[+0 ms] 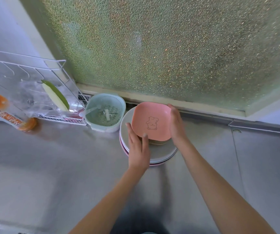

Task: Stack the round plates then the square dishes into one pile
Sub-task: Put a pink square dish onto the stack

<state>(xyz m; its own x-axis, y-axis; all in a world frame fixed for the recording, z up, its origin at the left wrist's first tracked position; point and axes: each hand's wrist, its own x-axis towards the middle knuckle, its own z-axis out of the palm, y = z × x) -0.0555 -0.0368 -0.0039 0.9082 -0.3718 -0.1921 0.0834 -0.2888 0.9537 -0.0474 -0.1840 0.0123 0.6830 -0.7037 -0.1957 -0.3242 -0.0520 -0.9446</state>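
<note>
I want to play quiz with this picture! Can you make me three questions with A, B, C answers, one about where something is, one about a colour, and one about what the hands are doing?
1. Where is the pale green strainer basket?
A. Left of the plate pile, touching the wire rack
B. On top of the pile
C. Right of the pile

2. What colour is the square dish with the bear drawing?
A. Blue
B. Pink
C. Yellow

3. What are the hands doing?
A. Both lie flat on the counter
B. One holds the orange bottle
C. Both are at the pink dish's edges

Answers:
1 A: the basket sits between the rack and the round plates.
2 B: the top dish is pink.
3 C: the left hand and right hand flank the dish on the pile.
</note>
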